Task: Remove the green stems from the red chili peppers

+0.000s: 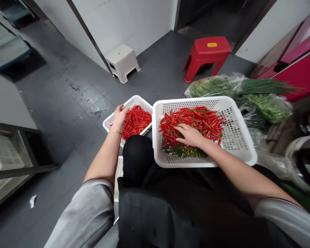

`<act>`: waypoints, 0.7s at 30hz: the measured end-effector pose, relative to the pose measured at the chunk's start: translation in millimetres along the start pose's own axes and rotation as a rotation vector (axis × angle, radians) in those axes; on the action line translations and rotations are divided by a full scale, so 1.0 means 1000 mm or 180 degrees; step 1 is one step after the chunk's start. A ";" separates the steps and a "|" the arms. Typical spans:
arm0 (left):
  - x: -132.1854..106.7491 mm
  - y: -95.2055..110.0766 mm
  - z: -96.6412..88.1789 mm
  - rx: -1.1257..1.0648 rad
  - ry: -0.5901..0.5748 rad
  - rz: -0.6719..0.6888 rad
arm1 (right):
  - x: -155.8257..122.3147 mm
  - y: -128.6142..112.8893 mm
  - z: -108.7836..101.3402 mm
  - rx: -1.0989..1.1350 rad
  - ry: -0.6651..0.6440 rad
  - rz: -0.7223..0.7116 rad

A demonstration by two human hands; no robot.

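A large white plastic basket (244, 146) rests across my lap. Red chili peppers (196, 119) are heaped in it, with a pile of green stems (187, 151) along its near side. My right hand (189, 135) lies on this heap, fingers spread and touching the chilies. To the left, a smaller white basket (107, 122) holds more red chilies (136, 120). Over its left side is my left hand (120, 116), fingers loosely bent and apart, with nothing visible in them. Its palm side is hidden.
A white stool (122, 62) stands by the wall, and a red stool (209, 53) stands farther right. Bagged greens (217, 86) and long green stalks (268, 86) lie beyond the large basket. At left is a metal shelf (23, 172). The grey floor (67, 137) has wet patches.
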State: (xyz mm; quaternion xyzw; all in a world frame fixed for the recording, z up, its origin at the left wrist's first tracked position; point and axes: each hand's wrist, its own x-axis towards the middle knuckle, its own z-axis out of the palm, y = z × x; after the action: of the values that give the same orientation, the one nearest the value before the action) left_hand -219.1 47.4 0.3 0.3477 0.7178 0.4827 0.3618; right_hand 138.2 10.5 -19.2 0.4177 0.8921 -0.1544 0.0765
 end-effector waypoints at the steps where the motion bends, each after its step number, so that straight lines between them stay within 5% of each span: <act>1: -0.011 0.008 0.011 -0.0003 -0.0146 0.0225 | 0.007 -0.002 0.006 -0.0014 0.0029 -0.0076; 5: -0.073 0.035 0.078 0.0646 -0.1366 0.1331 | 0.022 -0.015 0.033 -0.0379 0.0021 -0.0315; 8: -0.111 0.034 0.121 0.1844 -0.2545 0.2121 | 0.009 -0.007 0.039 -0.0641 0.0060 -0.0362; 10: -0.122 0.026 0.134 0.2935 -0.2962 0.2220 | -0.009 0.009 0.034 -0.0641 -0.0020 -0.0354; 14: -0.121 0.009 0.139 0.4236 -0.2981 0.1930 | -0.048 0.051 0.017 -0.0184 0.0009 -0.0107; 21: -0.112 0.001 0.173 0.3996 -0.2160 0.0995 | -0.101 0.118 0.012 0.0746 0.0079 0.1009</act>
State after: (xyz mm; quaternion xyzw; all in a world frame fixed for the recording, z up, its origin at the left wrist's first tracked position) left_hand -15.7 28.6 -25.2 0.7185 0.6497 -0.1081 0.2237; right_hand 293.5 4.3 -28.3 0.5609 0.7919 -0.2381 0.0397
